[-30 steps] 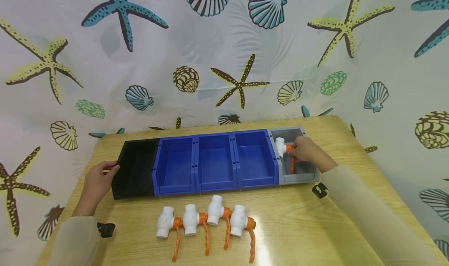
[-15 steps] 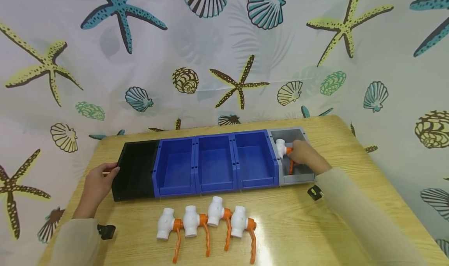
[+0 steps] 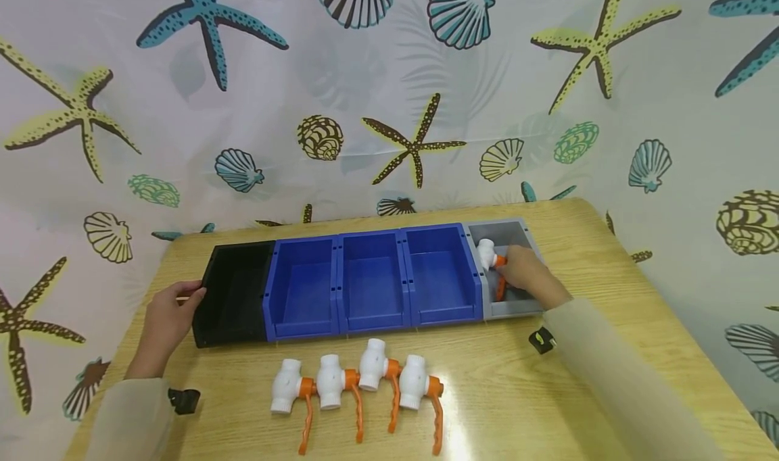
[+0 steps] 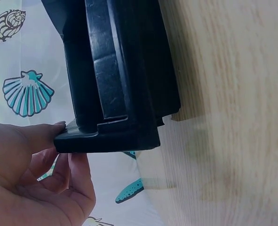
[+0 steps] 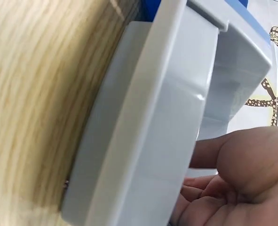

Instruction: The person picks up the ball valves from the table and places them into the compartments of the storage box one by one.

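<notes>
My left hand (image 3: 170,319) pinches the left side wall of the black bin (image 3: 209,272), thumb on one face and fingers on the other, as the left wrist view also shows for the bin rim (image 4: 110,141). Inside the grey bin (image 3: 517,307), a white ball valve (image 3: 486,253) with an orange handle (image 3: 502,288) lies against the left wall. My right hand (image 3: 526,270) reaches into that bin and grips the valve at its orange part. In the right wrist view, the grey front wall (image 5: 162,113) hides the fingertips of the right hand (image 5: 242,179) and the valve.
Three blue bins (image 3: 372,322) stand joined in a row between the black and grey ones. Several more white ball valves (image 3: 331,382) with orange handles lie on the wooden table (image 3: 499,393) in front. A patterned curtain (image 3: 365,55) hangs behind the table.
My right hand and sleeve have shifted slightly left within the grey bin, and the valve's handle has swung a little left. My left hand keeps its hold on the black bin.
</notes>
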Motion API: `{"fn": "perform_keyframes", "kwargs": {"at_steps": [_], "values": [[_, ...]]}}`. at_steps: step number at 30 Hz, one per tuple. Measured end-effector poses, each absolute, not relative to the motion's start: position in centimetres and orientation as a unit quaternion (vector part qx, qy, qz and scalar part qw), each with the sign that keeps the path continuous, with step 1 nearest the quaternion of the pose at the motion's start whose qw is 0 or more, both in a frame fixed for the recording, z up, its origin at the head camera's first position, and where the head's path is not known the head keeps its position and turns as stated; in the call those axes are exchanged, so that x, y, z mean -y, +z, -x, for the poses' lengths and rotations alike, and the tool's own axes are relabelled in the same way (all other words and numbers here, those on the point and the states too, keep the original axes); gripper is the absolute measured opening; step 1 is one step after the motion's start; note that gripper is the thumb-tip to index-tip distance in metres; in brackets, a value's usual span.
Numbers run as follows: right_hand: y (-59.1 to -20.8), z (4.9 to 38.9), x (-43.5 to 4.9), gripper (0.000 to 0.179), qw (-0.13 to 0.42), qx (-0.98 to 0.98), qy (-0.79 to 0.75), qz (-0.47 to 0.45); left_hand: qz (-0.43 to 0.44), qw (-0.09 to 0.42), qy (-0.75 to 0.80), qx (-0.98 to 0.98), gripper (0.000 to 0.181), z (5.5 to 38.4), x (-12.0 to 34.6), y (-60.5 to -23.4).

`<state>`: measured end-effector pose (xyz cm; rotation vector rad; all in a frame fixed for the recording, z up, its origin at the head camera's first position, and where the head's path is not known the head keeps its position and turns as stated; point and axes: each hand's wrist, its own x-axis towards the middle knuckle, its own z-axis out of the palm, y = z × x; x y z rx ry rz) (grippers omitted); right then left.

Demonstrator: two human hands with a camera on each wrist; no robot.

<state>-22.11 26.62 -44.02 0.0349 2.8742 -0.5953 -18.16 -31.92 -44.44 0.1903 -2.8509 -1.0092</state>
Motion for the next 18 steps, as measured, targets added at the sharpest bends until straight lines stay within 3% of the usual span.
{"fn": "perform_keyframes", "kwargs": {"at_steps": [7, 14, 18], "values": [[-43.7, 21.2, -26.3, 0.02, 0.101, -0.97, -0.219, -0.02, -0.072, 0.051, -0.33, 0.94, 0.041, 18.2, 32.0, -44.5], [-42.6, 19.8, -26.2, 0.037, 0.038, -0.97, -0.239, -0.033, -0.064, 0.06, -0.324, 0.942, 0.041, 18.2, 32.0, -44.5], [-41.8, 19.0, -26.8, 0.035, 0.032, -0.951, -0.304, -0.035, -0.06, 0.062, -0.324, 0.942, 0.041, 18.2, 31.9, -44.5]]}}
